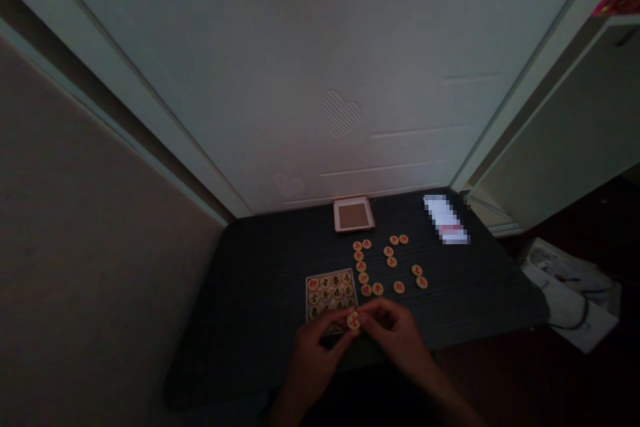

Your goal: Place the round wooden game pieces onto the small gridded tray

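Observation:
Between the fingertips of both hands is a round wooden Chinese chess piece (353, 321) with a red character facing up. My left hand (317, 350) pinches it from the left and my right hand (399, 333) from the right. Just beyond and partly under my left hand lies a shallow square box (307, 297) filled with rows of pieces marked red or black; its near rows are hidden. Farther right, several red-marked pieces are set out on the dark table, a C-shaped line (361, 267) on the left and a broken S-like curve (391, 262) beside it.
A box lid (354, 201) lies at the back of the dark table (260, 280), close to the white panel with heart reliefs (341, 113). At the back right is a blurred-out bright phone-like object (447, 219). White bags or boxes (575, 293) stand on the floor at right.

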`<state>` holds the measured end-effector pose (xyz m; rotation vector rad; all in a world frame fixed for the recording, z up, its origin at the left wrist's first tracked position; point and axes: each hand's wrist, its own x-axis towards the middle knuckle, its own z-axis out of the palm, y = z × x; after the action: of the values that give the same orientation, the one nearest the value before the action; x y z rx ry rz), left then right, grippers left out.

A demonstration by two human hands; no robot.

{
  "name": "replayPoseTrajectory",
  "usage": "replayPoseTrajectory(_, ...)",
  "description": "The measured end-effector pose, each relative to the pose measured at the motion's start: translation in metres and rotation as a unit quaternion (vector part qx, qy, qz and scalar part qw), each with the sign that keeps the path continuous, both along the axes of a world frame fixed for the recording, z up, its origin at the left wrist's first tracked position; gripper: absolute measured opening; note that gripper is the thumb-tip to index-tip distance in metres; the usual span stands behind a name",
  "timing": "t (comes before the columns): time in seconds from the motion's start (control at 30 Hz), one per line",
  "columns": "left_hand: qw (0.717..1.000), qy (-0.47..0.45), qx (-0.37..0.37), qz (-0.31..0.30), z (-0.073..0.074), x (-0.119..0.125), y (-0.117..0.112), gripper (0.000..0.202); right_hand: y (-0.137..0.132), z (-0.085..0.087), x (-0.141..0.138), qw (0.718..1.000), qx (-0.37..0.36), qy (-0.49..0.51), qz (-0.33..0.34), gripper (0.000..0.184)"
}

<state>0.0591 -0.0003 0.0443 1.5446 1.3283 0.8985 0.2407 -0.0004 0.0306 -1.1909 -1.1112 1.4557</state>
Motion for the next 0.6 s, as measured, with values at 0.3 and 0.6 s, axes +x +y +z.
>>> replayPoseTrajectory(0.3, 1.0, -0.001, 0.019, 0.017, 0.0, 0.006, 0.001, 0.013, -0.002, 0.003, -0.002, 0.999, 0.016, -0.035, -0.004, 0.023)
replayPoseTrajectory(0.6, 0.998, -0.022, 0.033, 0.046, -0.006, 0.005, 0.002, 0.013, -0.006, 0.007, -0.005, 0.972, 0.195, -0.134, 0.012, 0.019)
